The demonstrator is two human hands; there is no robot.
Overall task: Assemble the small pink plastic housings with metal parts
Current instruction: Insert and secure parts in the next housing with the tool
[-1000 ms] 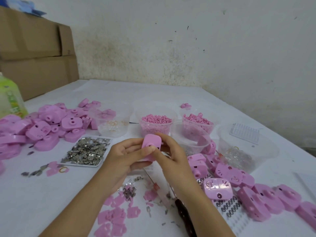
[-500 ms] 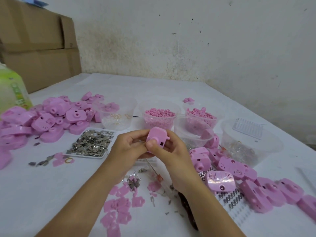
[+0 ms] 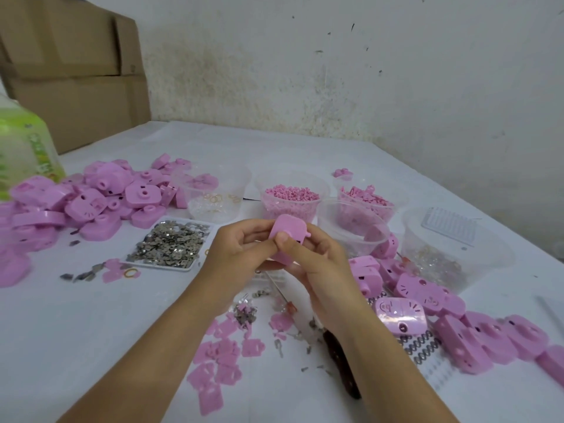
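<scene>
Both my hands meet on one pink housing (image 3: 287, 236), held up off the table just right of the tray (image 3: 158, 265) of metal parts (image 3: 171, 242). My left hand (image 3: 241, 251) curls its fingers round the housing's left side. My right hand (image 3: 317, 264) pinches it, thumb pressed on the near face and fingers wrapped behind. The housing stands tilted, with a small nub poking from its right edge. Left of and behind the tray lies a heap of loose housings (image 3: 91, 203). Behind the tray to the right stands a clear tub of pink pellets (image 3: 291, 196). Nearer me than the tray, flat pink plates (image 3: 219, 355) lie scattered.
</scene>
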